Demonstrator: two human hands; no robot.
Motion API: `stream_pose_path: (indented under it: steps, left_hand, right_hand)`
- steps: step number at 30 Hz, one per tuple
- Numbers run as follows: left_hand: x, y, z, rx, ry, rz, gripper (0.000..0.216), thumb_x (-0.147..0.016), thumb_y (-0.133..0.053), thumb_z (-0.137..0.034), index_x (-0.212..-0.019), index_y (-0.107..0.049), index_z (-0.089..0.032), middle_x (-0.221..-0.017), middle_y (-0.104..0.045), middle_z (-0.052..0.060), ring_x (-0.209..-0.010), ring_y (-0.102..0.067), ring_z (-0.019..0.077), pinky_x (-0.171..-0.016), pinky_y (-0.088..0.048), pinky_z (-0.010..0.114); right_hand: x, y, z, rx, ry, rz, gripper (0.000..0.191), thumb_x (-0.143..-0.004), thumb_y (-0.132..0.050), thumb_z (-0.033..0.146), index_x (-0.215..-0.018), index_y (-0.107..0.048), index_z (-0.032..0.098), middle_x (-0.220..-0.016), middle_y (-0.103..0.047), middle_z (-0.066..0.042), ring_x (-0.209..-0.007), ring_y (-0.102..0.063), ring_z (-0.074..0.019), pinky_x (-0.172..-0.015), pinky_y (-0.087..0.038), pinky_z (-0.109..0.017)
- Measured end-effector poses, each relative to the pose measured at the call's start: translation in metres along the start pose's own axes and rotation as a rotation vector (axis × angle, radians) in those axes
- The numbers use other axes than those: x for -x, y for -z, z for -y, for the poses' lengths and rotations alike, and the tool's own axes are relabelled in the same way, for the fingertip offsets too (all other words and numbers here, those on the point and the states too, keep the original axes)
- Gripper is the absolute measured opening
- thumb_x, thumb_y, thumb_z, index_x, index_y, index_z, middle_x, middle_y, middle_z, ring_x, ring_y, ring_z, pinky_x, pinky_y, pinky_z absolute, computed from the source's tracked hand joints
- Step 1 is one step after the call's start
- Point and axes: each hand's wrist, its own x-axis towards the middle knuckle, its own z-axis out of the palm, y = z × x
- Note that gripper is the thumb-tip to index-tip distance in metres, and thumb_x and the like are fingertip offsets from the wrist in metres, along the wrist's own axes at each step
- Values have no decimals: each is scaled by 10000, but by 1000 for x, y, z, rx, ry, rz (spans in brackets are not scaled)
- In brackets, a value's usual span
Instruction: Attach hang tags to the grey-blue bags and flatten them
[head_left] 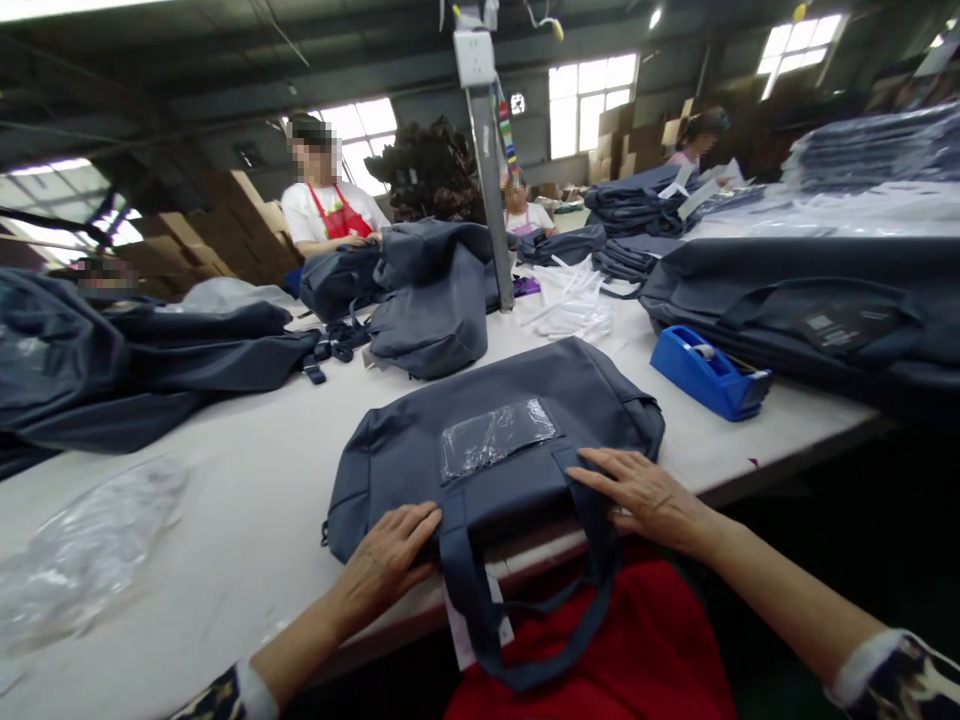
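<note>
A dark blue fabric travel bag (405,430) lies on the white table in front of me. A clear plastic-wrapped panel (499,437) sits on its upper side. The bag's handle straps (536,672) hang over the near table edge, with a white tag (459,625) beside them. My left hand (390,550) grips the near edge left of the strap, fingers on top and thumb lower down. On the right, my right hand (641,495) holds the near edge by the other strap end, its fingers stretched over the fabric and its thumb below.
A blue tape dispenser (709,372) stands right of the bag. More dark bags (810,290) lie at right, back and left. Crumpled clear plastic (97,545) is at left. A metal post (491,200) rises behind; a co-worker in a red apron (337,210) stands beyond.
</note>
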Motion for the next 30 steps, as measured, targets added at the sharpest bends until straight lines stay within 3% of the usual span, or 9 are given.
stream_pose_path:
  steps: [3,6,11,15,19,24,27,30]
  left_hand:
    - [-3,6,-4,53,-18,-87,330,-955,-507,-158,-1284,-506,-138,-1199,-621,115,-1073,-575,244,-936,-486,369]
    - [-6,18,-9,139,46,-136,258,-970,-442,-103,-1205,-538,-148,-1114,-638,98,-1043,-584,212,-924,-498,328]
    - [0,4,-25,104,50,-73,261,-952,-523,-155,-1212,-544,-172,-1117,-649,96,-961,-602,234,-873,-529,374]
    - [12,5,-23,149,120,-24,396,-924,-616,-278,-1291,-500,-185,-1238,-606,124,-1097,-582,265,-959,-510,419]
    - [33,23,-5,143,210,-18,555,-911,-648,-369,-1391,-425,-205,-1383,-526,143,-1270,-487,292,-1081,-414,503]
    - [57,23,3,178,330,-33,499,-919,-645,-372,-1356,-461,-216,-1439,-480,136,-1322,-436,285,-1095,-402,514]
    - [58,19,2,249,338,-54,536,-902,-670,-379,-1365,-459,-211,-1449,-468,136,-1340,-421,267,-1113,-406,484]
    - [57,20,1,291,361,-97,579,-872,-705,-395,-1367,-466,-216,-1439,-479,137,-1336,-433,267,-1109,-422,480]
  right_hand:
    - [-2,-1,10,-7,101,-91,532,-840,-599,83,-1356,-538,194,-1369,-593,-126,-1214,-574,-260,-956,-495,-404]
    - [1,2,5,-71,82,-145,380,-926,-489,90,-1282,-593,176,-1299,-651,-108,-1159,-617,-229,-934,-512,-383]
    - [15,-8,-7,-284,-58,-68,418,-907,-462,106,-1256,-631,260,-1309,-656,-55,-1202,-607,-203,-986,-501,-394]
    - [21,-20,-6,-346,-123,-39,615,-788,-406,27,-1300,-616,296,-1358,-624,-29,-1260,-572,-194,-1035,-481,-419]
    - [24,-18,-12,-337,-88,-51,507,-885,-444,148,-1337,-582,334,-1369,-613,-29,-1236,-594,-225,-1001,-520,-447]
    - [15,10,-22,-199,-41,-215,375,-931,-457,282,-1264,-593,389,-1203,-701,-59,-1001,-699,-270,-787,-586,-439]
    - [-17,31,10,-186,-89,-275,332,-949,-464,362,-1267,-560,369,-1208,-684,-71,-1041,-665,-297,-831,-552,-476]
    - [-69,27,81,-257,69,-226,325,-928,-575,348,-1250,-554,309,-1170,-687,-62,-1033,-649,-273,-852,-530,-438]
